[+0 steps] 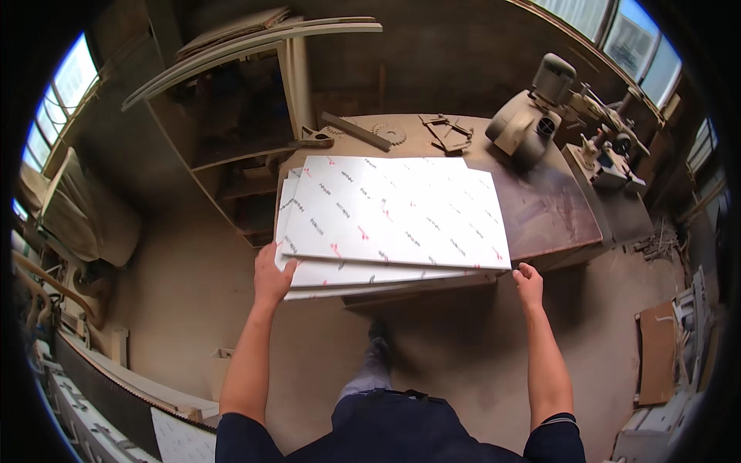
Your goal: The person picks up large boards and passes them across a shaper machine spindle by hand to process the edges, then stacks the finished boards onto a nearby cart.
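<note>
A stack of white boards (394, 212), their film printed with small red and dark marks, lies at the near left of the workbench. The top board sits slightly askew, so a lower board (332, 273) shows along the left and near edges. My left hand (274, 276) is at the stack's near left corner, thumb over the lower board and fingers along its side edge. Beside the top board's near right corner is my right hand (529, 285), its fingers loosely bent and a little apart, with nothing visible in them.
On the workbench (544, 208) are a round saw blade (388, 134), a flat bar (356, 131), a hand plane (315, 138), and a motor-driven machine (532, 116). Open shelving (224, 166) stands at left. Another machine (606, 158) is at right, and a cardboard piece (656, 353) leans nearer me.
</note>
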### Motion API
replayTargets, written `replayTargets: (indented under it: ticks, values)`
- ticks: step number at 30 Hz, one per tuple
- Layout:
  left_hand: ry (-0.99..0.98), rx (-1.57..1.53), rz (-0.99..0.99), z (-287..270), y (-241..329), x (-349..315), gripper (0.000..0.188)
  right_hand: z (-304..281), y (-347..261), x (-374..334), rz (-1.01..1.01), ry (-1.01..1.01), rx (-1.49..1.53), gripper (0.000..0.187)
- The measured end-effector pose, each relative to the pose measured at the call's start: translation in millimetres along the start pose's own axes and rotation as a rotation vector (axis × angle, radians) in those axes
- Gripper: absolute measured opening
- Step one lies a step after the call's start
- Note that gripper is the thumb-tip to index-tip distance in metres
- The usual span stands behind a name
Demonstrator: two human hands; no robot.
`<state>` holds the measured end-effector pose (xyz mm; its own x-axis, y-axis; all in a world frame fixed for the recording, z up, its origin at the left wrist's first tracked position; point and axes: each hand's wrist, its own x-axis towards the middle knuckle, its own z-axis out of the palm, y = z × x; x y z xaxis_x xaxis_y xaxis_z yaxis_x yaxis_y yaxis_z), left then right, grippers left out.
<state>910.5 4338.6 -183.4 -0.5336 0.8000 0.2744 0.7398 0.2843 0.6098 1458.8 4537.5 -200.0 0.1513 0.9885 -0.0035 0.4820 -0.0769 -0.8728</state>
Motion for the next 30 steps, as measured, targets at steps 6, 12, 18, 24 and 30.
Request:
replayTargets:
  ticks: [6,12,18,24,30]
  values:
    - [-0.232,0.09,-0.39,56.4,21.6,85.3,0.07,33.1,-3.4,111.5,0.119,-0.209,-0.188,0.048]
    - [-0.114,0.109,-0.504,75.4,43.4,85.6,0.067,69.5,-5.0,139.9,0.458,-0.281,0.151,0.035]
    - [-0.008,-0.146,-0.658,80.4,42.8,75.0,0.062,58.6,-22.9,154.8,0.547,-0.205,0.308,0.031]
    - [0.296,-0.601,-0.582,-16.5,148.5,16.4,0.059,10.9,-38.8,153.1,0.471,-0.391,0.562,0.037]
    - [0.451,-1.136,0.03,-169.0,267.5,-60.7,0.07,14.1,-81.6,134.5,0.42,-0.817,0.976,0.045]
